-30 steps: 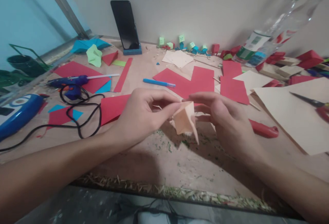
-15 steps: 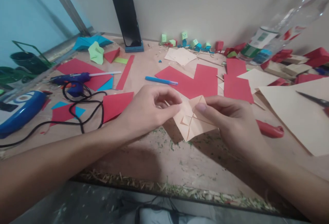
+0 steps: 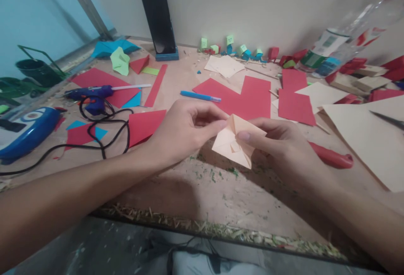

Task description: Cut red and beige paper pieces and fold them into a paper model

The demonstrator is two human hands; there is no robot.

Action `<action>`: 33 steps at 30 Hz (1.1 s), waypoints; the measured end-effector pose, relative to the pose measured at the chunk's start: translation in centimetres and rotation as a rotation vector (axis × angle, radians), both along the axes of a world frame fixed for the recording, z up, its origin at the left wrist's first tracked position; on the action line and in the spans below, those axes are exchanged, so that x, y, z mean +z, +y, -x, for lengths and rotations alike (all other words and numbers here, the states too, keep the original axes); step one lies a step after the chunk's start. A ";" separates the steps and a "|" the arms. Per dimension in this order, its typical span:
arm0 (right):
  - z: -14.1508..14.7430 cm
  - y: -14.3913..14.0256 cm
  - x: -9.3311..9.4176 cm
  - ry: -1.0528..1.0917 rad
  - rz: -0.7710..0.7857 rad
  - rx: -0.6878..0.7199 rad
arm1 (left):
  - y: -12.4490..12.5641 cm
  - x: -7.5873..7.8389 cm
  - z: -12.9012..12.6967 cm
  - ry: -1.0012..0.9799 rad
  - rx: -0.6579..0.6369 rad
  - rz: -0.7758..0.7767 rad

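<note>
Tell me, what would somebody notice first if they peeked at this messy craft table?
First, the folded peach-coloured paper piece at the centre, pinched between the left hand and the right hand above the table. Behind them, flat red paper sheets lie spread over the wooden tabletop. At the left lies a blue glue gun with a black cord, and a black phone leans upright against the back wall.

A pale wooden table [image 3: 195, 199] fills the frame. On it at left lie a blue glue gun [image 3: 90, 96] with its black cord [image 3: 104, 138]; red paper sheets [image 3: 240, 98] and a blue pen [image 3: 200, 96] at center; a phone [image 3: 158, 20] upright at upper center; beige paper [image 3: 369, 138] and a red handle [image 3: 331, 157] at right.
</note>
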State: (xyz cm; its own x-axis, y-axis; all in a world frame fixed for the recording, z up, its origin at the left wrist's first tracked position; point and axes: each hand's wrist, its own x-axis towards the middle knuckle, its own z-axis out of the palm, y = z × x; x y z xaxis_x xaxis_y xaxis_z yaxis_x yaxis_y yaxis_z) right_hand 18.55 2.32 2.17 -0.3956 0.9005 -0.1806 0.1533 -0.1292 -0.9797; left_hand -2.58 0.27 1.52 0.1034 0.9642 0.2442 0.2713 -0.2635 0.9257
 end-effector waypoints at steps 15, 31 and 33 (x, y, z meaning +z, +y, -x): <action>0.2 -0.4 0.2 -0.131 -0.132 -0.045 | 0.2 -0.6 0.0 -0.308 -0.057 0.254; 0.1 -0.3 0.1 -0.084 -0.225 0.107 | -1.4 0.4 -0.4 0.129 -0.030 -0.061; 0.0 -0.4 0.0 -0.083 -0.264 0.098 | -1.8 0.4 -0.5 0.169 -0.025 -0.115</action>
State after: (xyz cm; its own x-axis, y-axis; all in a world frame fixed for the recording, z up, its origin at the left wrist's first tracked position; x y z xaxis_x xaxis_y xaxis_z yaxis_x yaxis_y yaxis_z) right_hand 18.52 1.90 2.14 -0.4770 0.8787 0.0193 0.2335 0.1479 -0.9610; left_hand -2.13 -1.54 1.94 0.1764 0.9276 0.3294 0.4124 -0.3735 0.8309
